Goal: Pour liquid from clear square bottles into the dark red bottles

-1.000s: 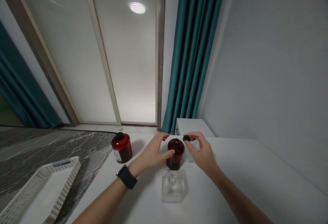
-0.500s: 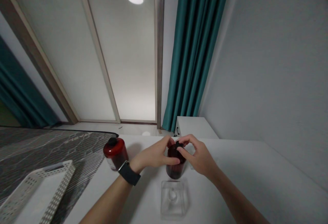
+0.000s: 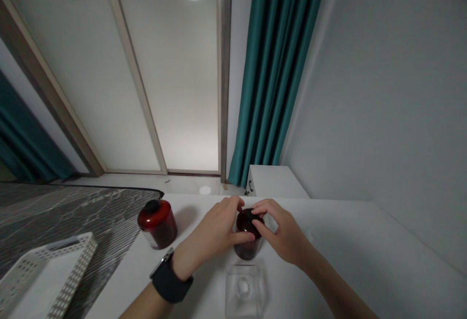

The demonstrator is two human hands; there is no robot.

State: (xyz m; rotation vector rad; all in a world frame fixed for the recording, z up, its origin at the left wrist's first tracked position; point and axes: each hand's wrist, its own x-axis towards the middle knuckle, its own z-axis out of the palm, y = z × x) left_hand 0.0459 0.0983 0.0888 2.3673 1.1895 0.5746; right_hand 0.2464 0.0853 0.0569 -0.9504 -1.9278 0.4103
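A dark red-brown bottle (image 3: 246,250) stands upright on the white table in front of me. My left hand (image 3: 213,227), with a black watch on the wrist, curves around the bottle's left side and grips its body between thumb and fingers. On top is a black cap (image 3: 249,215), pinched by the thumb and fingers of my right hand (image 3: 282,229). Just nearer to me lies a clear square glass or plastic piece (image 3: 241,297) with a round shape at its middle. Farther left stands a second red bottle (image 3: 160,229) with a black cap and a pale label.
At the lower left, a white perforated basket (image 3: 69,280) rests on a grey patterned surface (image 3: 116,212) beside the white table (image 3: 346,241). Behind the table are a white cabinet (image 3: 277,181), a teal curtain (image 3: 277,76) and frosted sliding doors (image 3: 178,90).
My view has shifted slightly, so the second bottle and the basket appear farther left. Both hands stay at the bottle, the right one still at its cap.
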